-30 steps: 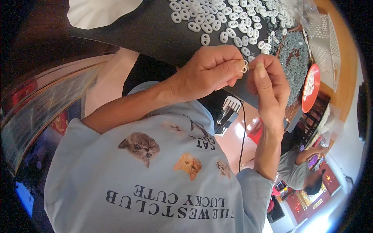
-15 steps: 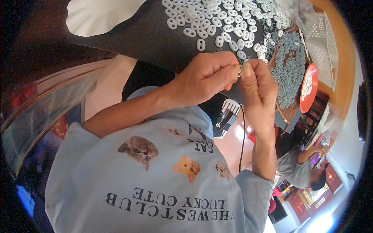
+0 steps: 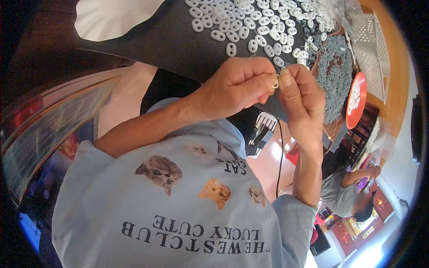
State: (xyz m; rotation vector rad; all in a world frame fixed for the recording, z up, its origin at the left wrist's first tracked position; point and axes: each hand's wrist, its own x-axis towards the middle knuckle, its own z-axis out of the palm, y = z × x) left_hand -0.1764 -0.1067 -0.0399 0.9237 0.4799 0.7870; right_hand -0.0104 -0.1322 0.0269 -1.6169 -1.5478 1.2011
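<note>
My left hand (image 3: 239, 85) is closed in a pinch, thumb against forefinger, on a small white two-holed piece (image 3: 276, 83) that mostly hides behind the fingertips. Close beside it my right hand (image 3: 305, 100) is also pinched, its thumb tip right at the edge of the white piece. What lies between the right fingers, if anything, is too small and covered to make out. Just beyond both hands, many flat white oval pieces (image 3: 231, 49), each with two holes, are scattered over a dark table mat (image 3: 178, 49).
A heap of small grey parts (image 3: 333, 85) lies to the right, beside a red plate (image 3: 360, 100) of white bits. Behind stands a white perforated basket (image 3: 377, 58). A white wavy-edged dish (image 3: 111, 20) sits far left. Another person (image 3: 342, 192) works at the right.
My right hand has shifted slightly to the right, opening a small gap from the left fingertips, where more of the white piece shows. My left hand has barely moved.
</note>
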